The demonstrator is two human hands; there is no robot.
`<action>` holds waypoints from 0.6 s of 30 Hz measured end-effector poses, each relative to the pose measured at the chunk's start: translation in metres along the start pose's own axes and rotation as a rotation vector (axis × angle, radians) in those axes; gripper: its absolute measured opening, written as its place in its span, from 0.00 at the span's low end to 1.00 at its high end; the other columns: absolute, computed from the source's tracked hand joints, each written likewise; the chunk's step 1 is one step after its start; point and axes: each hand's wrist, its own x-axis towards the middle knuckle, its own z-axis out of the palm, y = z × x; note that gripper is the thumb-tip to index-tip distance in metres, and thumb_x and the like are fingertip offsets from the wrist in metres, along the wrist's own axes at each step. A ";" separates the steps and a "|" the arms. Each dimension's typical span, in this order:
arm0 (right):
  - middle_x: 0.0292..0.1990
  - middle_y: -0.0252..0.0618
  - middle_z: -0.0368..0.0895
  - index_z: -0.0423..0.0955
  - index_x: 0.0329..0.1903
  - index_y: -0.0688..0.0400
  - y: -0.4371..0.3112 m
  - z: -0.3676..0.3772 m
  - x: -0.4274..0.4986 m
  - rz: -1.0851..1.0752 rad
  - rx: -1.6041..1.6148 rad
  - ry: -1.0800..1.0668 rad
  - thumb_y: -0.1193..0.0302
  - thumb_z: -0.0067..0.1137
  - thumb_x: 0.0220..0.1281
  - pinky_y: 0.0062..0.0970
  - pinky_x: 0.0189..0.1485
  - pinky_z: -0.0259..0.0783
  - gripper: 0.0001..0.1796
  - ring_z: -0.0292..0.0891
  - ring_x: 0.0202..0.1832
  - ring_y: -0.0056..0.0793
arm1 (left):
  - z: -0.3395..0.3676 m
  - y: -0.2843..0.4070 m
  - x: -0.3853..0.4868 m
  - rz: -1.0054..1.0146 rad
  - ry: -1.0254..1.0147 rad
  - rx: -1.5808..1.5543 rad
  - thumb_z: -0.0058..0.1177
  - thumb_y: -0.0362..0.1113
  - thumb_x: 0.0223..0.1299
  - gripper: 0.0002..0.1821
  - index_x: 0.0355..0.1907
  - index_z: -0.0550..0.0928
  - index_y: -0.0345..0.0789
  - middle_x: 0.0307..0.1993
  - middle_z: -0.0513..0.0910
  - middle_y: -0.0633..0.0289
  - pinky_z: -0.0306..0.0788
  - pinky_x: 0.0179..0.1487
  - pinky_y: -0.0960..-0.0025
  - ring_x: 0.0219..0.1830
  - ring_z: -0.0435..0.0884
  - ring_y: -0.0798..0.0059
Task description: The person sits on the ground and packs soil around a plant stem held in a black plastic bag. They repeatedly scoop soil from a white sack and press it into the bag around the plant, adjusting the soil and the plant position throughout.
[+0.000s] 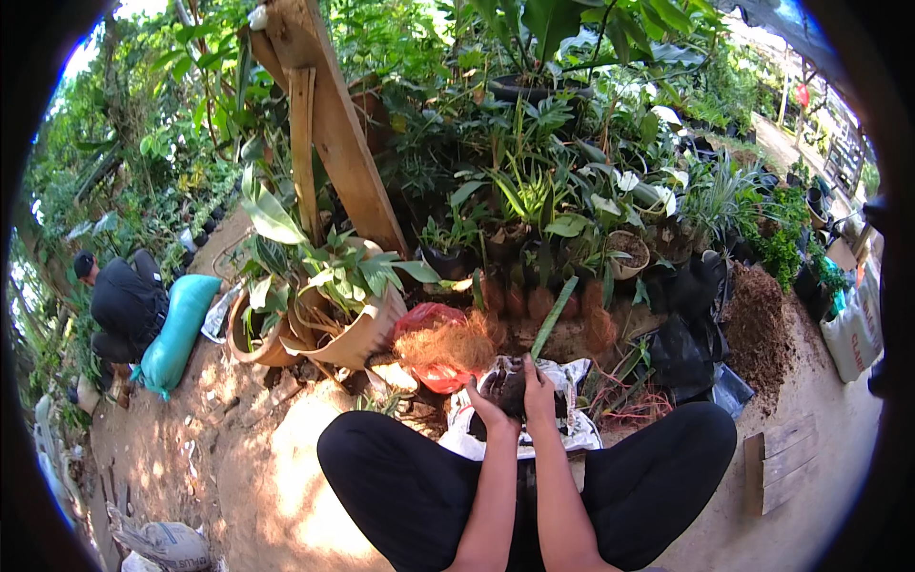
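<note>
Both hands meet above a white sack that lies spread out with dark soil on it. My left hand cups a dark clump of soil from the left. Against the clump's right side presses my right hand, its fingers pointing up. A long mottled green leaf cutting, like a snake plant's, rises by the right fingertips; its lower end is hidden by the hand and soil. Just left of the hands, brown coconut fibre sits on a red plastic bag.
Several fibre-wrapped cuttings stand in a row beyond the sack. Clay pots and a leaning wooden beam are at left. Black plastic bags, a soil heap and pinkish roots lie at right. A person crouches by a teal sack.
</note>
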 end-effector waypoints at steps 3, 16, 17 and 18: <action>0.38 0.34 0.83 0.80 0.48 0.64 -0.020 -0.007 0.003 -0.067 0.019 -0.123 0.53 0.56 0.68 0.22 0.50 0.68 0.24 0.74 0.42 0.20 | 0.019 0.014 -0.010 -0.127 -0.112 -0.046 0.39 0.70 0.58 0.41 0.55 0.74 0.33 0.50 0.81 0.54 0.72 0.59 0.56 0.51 0.80 0.59; 0.35 0.30 0.80 0.78 0.44 0.65 -0.052 -0.013 0.005 -0.241 -0.088 -0.340 0.61 0.59 0.67 0.19 0.42 0.68 0.17 0.70 0.37 0.14 | 0.054 0.021 -0.019 -0.479 -0.140 0.039 0.36 0.77 0.54 0.43 0.50 0.79 0.41 0.49 0.82 0.61 0.73 0.56 0.59 0.51 0.80 0.61; 0.33 0.29 0.80 0.79 0.42 0.65 -0.051 -0.017 0.006 -0.219 -0.177 -0.324 0.61 0.60 0.67 0.19 0.42 0.68 0.17 0.70 0.37 0.14 | 0.053 0.016 -0.021 -0.473 -0.098 0.022 0.36 0.77 0.54 0.42 0.49 0.79 0.41 0.49 0.82 0.60 0.73 0.57 0.59 0.51 0.80 0.61; 0.28 0.29 0.80 0.80 0.35 0.65 -0.049 -0.019 0.007 -0.249 -0.218 -0.306 0.59 0.61 0.65 0.20 0.38 0.68 0.18 0.71 0.32 0.15 | 0.053 0.012 -0.023 -0.486 -0.022 -0.034 0.37 0.78 0.53 0.42 0.47 0.79 0.40 0.48 0.82 0.59 0.72 0.57 0.58 0.50 0.80 0.59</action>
